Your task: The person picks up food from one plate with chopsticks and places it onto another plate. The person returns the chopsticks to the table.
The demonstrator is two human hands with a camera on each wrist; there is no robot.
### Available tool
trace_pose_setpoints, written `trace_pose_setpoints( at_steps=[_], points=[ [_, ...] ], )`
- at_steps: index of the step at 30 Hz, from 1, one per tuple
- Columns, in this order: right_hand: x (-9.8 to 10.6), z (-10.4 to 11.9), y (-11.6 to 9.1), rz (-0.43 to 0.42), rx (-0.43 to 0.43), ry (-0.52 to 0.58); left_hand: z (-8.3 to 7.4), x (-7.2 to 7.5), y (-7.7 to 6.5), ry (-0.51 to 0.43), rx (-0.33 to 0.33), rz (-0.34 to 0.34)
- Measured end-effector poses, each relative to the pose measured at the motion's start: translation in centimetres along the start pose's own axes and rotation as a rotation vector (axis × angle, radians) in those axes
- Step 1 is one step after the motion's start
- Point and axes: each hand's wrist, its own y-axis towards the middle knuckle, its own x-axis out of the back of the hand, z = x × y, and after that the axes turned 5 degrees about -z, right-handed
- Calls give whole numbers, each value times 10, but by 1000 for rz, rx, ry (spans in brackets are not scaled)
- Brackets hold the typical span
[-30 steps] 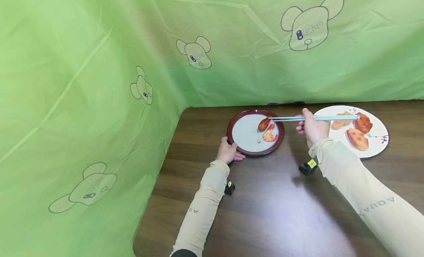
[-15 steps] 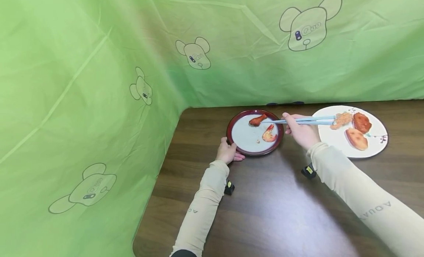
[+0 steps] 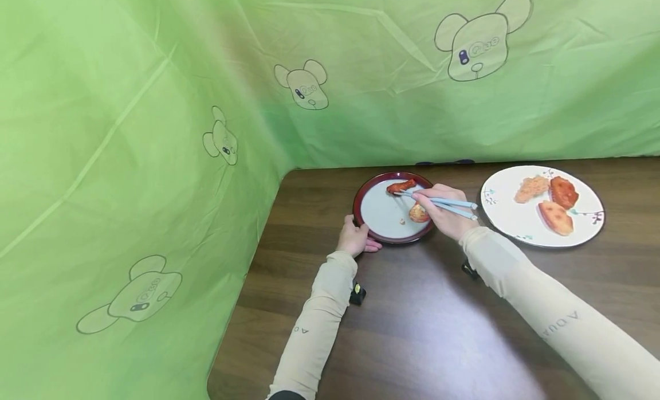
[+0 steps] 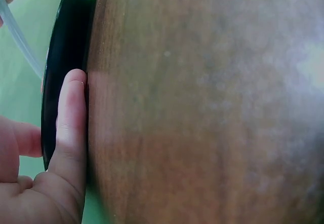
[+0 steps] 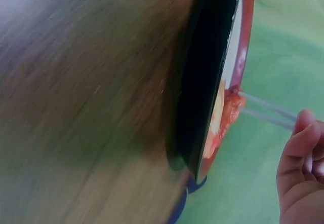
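Observation:
In the head view, my left hand (image 3: 353, 238) holds the near left rim of a round plate (image 3: 378, 219) with a dark red edge, thumb over the rim and fingers low along its side. My right hand (image 3: 447, 210) grips a pair of pale blue chopsticks (image 3: 456, 203) above the plate's right side. Their tips reach the fried chicken drumstick (image 3: 401, 185) at the back of the plate. A cooked shrimp (image 3: 418, 214) lies in front of it, partly hidden by the right hand. The right wrist view shows the tips at the reddish drumstick (image 5: 234, 104).
A white oval plate (image 3: 502, 216) with a floral pattern stands to the right. On it lie a pale fried piece (image 3: 531, 189), a reddish-brown fried piece (image 3: 564, 192) and a golden bread-like piece (image 3: 556, 218). Green cloth (image 3: 371, 130) hangs behind the wooden table (image 3: 402, 308).
The right hand has moved left over the plate, and the chopsticks' back ends have swung toward the person. The drumstick has shifted left and turned. The left hand has stayed at the rim.

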Motion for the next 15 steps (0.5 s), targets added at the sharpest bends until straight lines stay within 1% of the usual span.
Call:
trace_pose_setpoints(
  at_steps=[4,7,15],
  points=[
    [-9,3,4,16,-97,21,1,0,-1,3,-2,-7],
    [-13,5,6,43,-152,9,1,0,-2,2,-1,-5],
    [-10,3,9,113,-260,7,0,-3,-5,-15,-9,-14]
  ],
)
